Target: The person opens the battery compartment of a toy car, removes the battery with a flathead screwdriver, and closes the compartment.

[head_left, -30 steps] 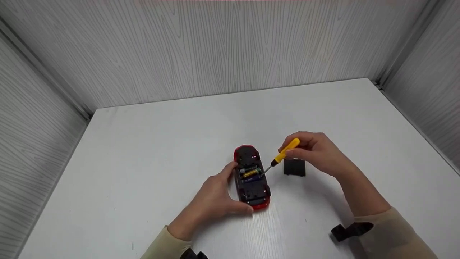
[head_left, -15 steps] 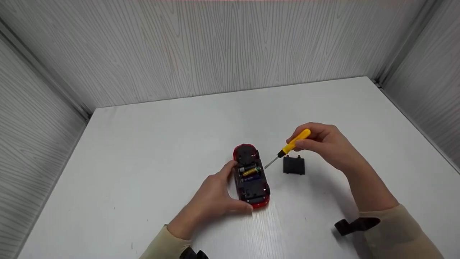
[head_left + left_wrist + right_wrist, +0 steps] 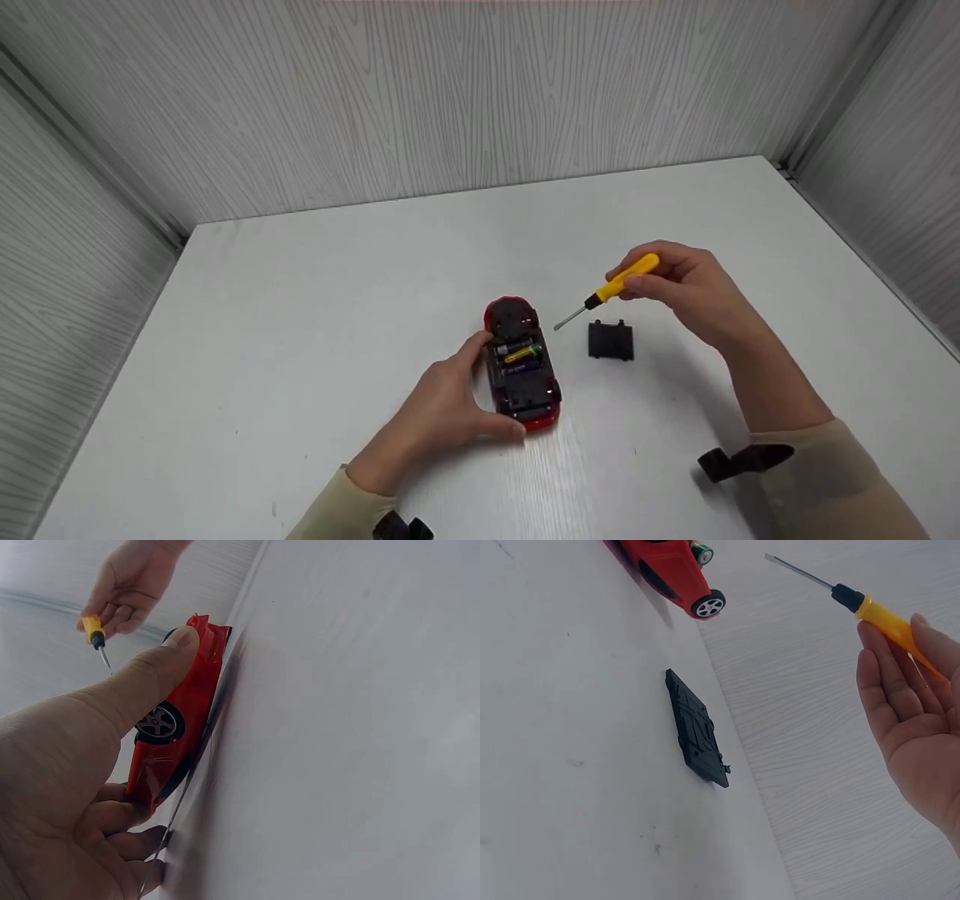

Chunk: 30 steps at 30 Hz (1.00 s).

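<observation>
On the white surface, the left hand grips a red car, wheels up, black underside showing. To its right, the right hand pinches a yellow-handled screwdriver, tip in the air, above a flat black cover's far side. Three batteries, the middle one yellow, sit in the car's bay.

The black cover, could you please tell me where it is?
In the head view, the black cover lies on the white table, right of the upturned red car and below the yellow screwdriver.
</observation>
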Available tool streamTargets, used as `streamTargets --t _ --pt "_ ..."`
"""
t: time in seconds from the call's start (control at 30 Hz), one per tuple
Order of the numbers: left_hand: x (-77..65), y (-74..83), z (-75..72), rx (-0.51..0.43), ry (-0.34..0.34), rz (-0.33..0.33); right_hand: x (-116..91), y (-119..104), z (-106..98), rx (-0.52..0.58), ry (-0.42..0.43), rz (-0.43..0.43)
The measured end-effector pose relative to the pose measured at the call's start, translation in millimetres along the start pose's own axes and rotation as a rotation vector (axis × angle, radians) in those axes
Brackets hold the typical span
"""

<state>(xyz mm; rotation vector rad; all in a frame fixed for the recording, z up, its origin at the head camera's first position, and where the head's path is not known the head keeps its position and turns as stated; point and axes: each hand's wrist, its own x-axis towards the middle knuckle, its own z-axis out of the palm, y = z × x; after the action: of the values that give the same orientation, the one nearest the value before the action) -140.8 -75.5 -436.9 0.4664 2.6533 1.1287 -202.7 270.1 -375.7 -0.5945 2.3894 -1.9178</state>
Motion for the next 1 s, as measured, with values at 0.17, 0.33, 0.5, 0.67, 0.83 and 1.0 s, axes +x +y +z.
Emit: streamTargets --t 0.17,0.33,0.5,0.67,0.83,1.0 --pt "0.5 -1.2 -0.6 0.007 0.005 0.002 4 6 -2 0.044 0.008 0.0" --pt "0.6 -1.9 0.2 -0.001 -0.001 0.003 6 15 -5 0.082 0.021 0.02" --pt "0.4 -2.0 2.4 -0.007 -0.001 -0.006 7 23 -6 0.118 0.036 0.04" --pt "0.7 -1.7 3.9 -0.014 0.002 -0.004 7 26 -8 0.114 0.05 0.05" --pt "0.3 -1.6 3.3 -0.009 0.007 0.01 5 29 -9 0.075 0.087 0.079" --pt "1.0 -1.9 2.8 -0.002 0.009 0.021 4 33 -9 0.073 0.097 0.083"
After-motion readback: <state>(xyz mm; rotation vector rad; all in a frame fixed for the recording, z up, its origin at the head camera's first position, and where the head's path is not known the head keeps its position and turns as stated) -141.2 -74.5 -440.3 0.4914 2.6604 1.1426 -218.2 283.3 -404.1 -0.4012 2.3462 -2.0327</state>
